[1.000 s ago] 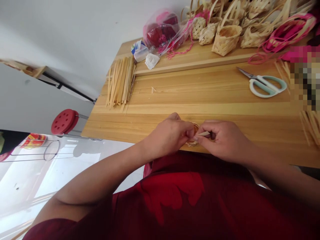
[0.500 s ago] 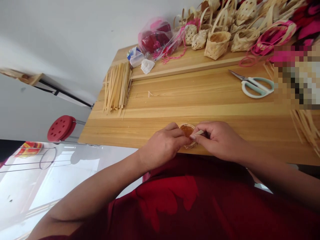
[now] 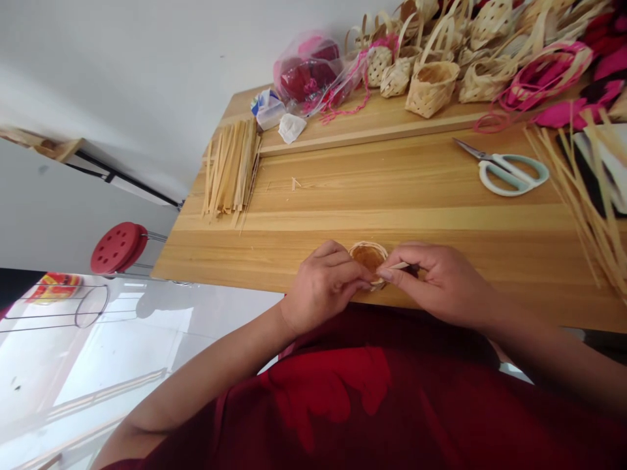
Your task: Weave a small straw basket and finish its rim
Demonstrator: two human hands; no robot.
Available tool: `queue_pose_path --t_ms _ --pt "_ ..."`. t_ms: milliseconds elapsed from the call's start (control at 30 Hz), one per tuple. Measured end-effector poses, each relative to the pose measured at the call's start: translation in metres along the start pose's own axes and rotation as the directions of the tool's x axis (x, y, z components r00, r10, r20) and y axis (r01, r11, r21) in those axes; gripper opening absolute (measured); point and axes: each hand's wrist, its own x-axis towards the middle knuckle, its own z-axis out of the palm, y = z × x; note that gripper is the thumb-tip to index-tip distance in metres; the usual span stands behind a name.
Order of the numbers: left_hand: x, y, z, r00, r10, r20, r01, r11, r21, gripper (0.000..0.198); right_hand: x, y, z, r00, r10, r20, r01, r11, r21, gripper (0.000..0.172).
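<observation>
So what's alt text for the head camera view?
The left hand and right hand grip a small woven basket at the edge of a wooden table, the right pinching a thin strip. Woven baskets, scissors and a bundle of cut strips lie farther across the table.

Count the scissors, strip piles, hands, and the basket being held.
Scissors: 1
Strip piles: 2, left pile, right pile
Held basket: 1
Hands: 2, left hand, right hand
Total: 6
</observation>
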Motion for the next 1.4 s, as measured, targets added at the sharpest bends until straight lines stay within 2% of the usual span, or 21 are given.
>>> queue_pose_path --t_ms 100,167,467,633,800,900,1067,1167,1300,1400 --pt "-0.001 0.0 0.002 0.998 -0.052 -0.033 0.052 0.998 0.021 0.006 -0.002 0.003 0.0 0.998 -0.054 0.014 0.054 0.999 -0.005 0.021" --pt "-0.001 -0.001 0.002 0.998 -0.039 -0.04 0.04 0.999 0.032 0.009 -0.003 0.005 0.001 0.998 -0.065 0.021 0.065 0.998 -0.012 0.021" --pt "-0.003 -0.012 0.004 0.995 0.089 -0.042 -0.089 0.996 0.013 0.009 -0.005 0.008 0.002 1.0 0.012 0.006 -0.012 1.0 0.018 0.022" --pt "-0.007 -0.019 0.007 0.982 0.154 -0.11 -0.152 0.988 0.034 0.004 -0.003 0.009 0.005 1.0 0.014 -0.011 -0.014 1.0 0.0 0.02" --pt "-0.013 -0.028 0.013 0.952 0.289 -0.101 -0.283 0.957 0.069 0.017 -0.001 0.004 0.006 0.997 0.068 -0.021 -0.068 0.997 -0.044 0.02" --pt "-0.012 -0.032 0.016 0.939 0.333 -0.086 -0.328 0.942 0.071 0.019 0.0 0.002 0.007 0.996 0.081 -0.044 -0.084 0.994 -0.069 0.02" --pt "-0.005 -0.028 0.015 0.965 0.24 -0.109 -0.242 0.97 0.0 0.014 -0.003 0.001 0.007 0.99 -0.112 -0.087 0.096 0.981 -0.168 0.016" --pt "-0.003 -0.024 0.013 0.978 0.199 -0.063 -0.199 0.98 -0.003 0.015 -0.006 0.002 0.005 0.98 -0.167 -0.11 0.139 0.964 -0.229 0.016" --pt "-0.002 -0.022 0.009 0.987 0.157 0.012 -0.157 0.987 -0.014 0.02 -0.008 0.004 0.002 0.964 -0.261 -0.047 0.235 0.922 -0.307 0.022" --pt "0.001 -0.023 0.005 0.994 0.103 0.033 -0.101 0.993 -0.063 0.011 -0.006 0.007 -0.001 0.918 -0.396 -0.002 0.362 0.841 -0.401 0.026"
